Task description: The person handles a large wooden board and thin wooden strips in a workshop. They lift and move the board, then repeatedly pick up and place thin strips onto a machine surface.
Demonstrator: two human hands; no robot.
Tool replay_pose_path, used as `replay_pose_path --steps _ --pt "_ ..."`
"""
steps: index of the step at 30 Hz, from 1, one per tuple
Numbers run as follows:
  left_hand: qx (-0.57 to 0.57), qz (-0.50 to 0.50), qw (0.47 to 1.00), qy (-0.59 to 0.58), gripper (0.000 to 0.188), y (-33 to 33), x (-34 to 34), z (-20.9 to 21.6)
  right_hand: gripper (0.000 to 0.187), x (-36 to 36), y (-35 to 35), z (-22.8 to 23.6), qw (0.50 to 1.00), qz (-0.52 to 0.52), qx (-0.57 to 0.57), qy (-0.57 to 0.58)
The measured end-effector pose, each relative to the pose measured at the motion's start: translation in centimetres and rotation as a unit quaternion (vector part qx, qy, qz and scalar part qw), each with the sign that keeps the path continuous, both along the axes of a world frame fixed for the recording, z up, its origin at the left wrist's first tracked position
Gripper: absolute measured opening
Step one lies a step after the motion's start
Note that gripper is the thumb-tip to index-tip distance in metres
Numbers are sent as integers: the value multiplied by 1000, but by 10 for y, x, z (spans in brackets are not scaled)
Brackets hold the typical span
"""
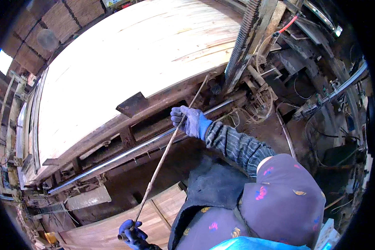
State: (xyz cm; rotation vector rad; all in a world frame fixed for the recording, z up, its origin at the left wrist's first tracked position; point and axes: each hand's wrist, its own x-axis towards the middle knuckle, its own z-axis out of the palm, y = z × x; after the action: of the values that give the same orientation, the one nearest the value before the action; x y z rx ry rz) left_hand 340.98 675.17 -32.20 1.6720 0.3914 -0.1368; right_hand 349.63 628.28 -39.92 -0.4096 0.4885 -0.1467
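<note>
A long, thin, brownish rod (160,163) slants across the middle of the head view. My right hand (190,121), in a lavender and blue glove, is closed round its upper part. Lower left, my left hand (133,235), in a dark blue glove, grips the near end, where a dark round tip pokes out beside the fingers. The rod's far end lies close to the edge of a large stack of pale wood boards (133,54), near a threaded metal post. Whether that end touches the stack or its frame, I cannot tell.
A rusty frame (112,131) carries the stack, with a dark plate (132,104) jutting from its edge. A shiny metal rail (125,155) runs along it. The threaded post (243,35) rises far right, with hoses and machinery (262,89) around. More planks (108,221) lie below.
</note>
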Motion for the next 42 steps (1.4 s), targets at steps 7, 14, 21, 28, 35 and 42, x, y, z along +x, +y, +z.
replay_pose_path --steps 7,14,21,28,35,42 --pt "-14 44 994 -101 35 -13 -4 27 35 15 21 22 999 25 -26 -30" --pt "-46 -5 999 8 39 -42 -19 9 34 61 -10 13 998 49 7 -30" --pt "23 -42 993 -112 41 -16 -22 -16 35 44 -3 -1 975 77 -187 -94" --pt "-172 -34 984 -36 34 -29 -35 -7 38 39 -22 -11 987 65 -149 1" --pt "-211 -28 977 -28 34 -28 -64 -11 40 29 -19 -12 981 84 -170 39" --pt "-213 -19 974 -71 33 -16 -80 -11 43 26 0 -9 982 117 -148 18"
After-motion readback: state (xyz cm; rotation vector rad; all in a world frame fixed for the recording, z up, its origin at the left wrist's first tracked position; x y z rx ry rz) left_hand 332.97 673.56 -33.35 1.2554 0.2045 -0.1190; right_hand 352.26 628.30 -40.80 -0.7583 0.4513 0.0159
